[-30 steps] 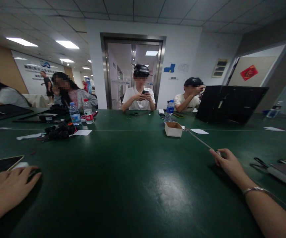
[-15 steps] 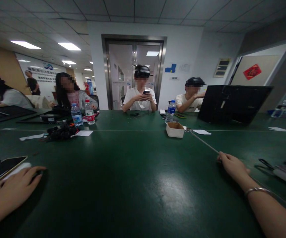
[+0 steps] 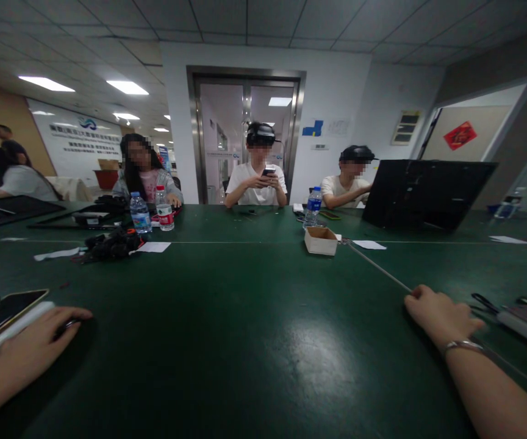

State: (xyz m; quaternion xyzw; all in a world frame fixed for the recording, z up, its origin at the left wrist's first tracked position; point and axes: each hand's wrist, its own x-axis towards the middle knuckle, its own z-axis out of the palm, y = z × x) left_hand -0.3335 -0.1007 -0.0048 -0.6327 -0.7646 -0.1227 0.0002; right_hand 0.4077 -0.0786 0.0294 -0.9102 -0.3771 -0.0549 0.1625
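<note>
I can't tell whether the left hand (image 3: 41, 336) grips the small dark object (image 3: 66, 327) it mostly hides. My right hand (image 3: 441, 317) pinches a thin cord (image 3: 382, 269), fingertips hidden; its far end blurs beside the box (image 3: 320, 245).

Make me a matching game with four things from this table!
Things
1. left hand
2. right hand
3. small box
4. red-capped bottle

Matches
A. open on top, brown inside
B. gripping a thin grey cord
C. wears a red and white label
D. beside a dark-screened device

Right pairs: 1-D, 2-B, 3-A, 4-C
</note>
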